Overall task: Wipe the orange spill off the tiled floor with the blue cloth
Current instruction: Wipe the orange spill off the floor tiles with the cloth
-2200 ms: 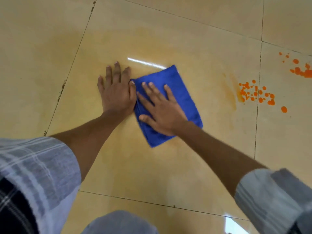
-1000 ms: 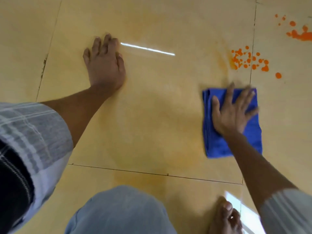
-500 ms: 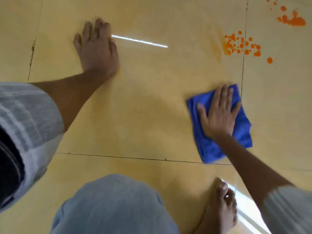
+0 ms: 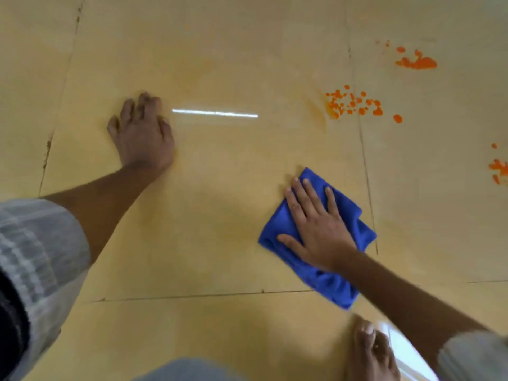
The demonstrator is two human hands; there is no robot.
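My right hand (image 4: pixel 319 229) presses flat, fingers spread, on the folded blue cloth (image 4: pixel 332 287), which lies on the beige tiled floor (image 4: pixel 220 202) near a grout line. My left hand (image 4: pixel 143 136) rests palm down on the floor at the left and holds nothing. Orange spill drops (image 4: pixel 354 104) are scattered beyond the cloth, with a bigger splash (image 4: pixel 417 63) at the far right and more orange marks (image 4: pixel 499 169) at the right edge. A faint orange smear (image 4: pixel 316 114) lies beside the drops.
My bare foot (image 4: pixel 371 353) stands on the floor just below the cloth. My knee (image 4: pixel 187 371) shows at the bottom edge. Dark grout lines (image 4: pixel 192 295) cross the floor. A bright light reflection (image 4: pixel 214 114) lies on the tile next to my left hand.
My right hand slid the cloth from beside my left hand to the right, then pulled it back toward my foot and turned it. My left hand stayed planted.
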